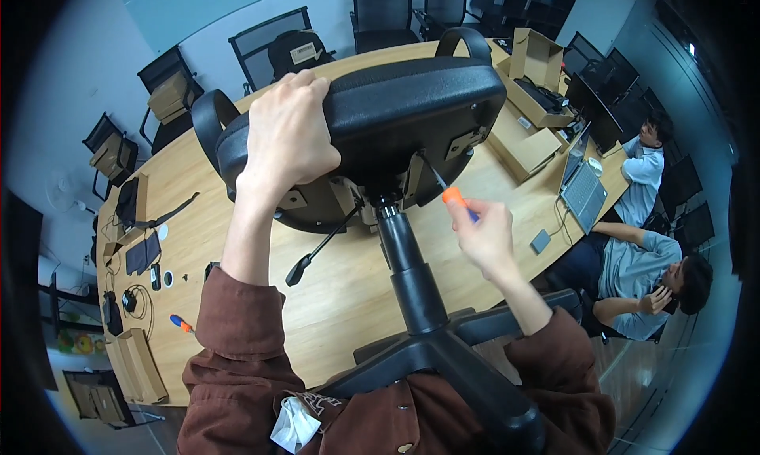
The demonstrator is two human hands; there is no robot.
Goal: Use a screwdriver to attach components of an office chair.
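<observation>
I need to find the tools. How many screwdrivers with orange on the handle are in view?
2. One screwdriver is in the right hand, under the chair seat. The other lies on the table, lower left. Others may be hidden.

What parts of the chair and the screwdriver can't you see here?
Head view only:
- Screwdriver tip: too thin to tell whether it meets a screw on the seat underside.
- Its handle: mostly covered by the right hand.
- Seat top: faces away.
- Seat edge: covered by the left hand.
- Chair base: cut off by the lower edge.
</observation>
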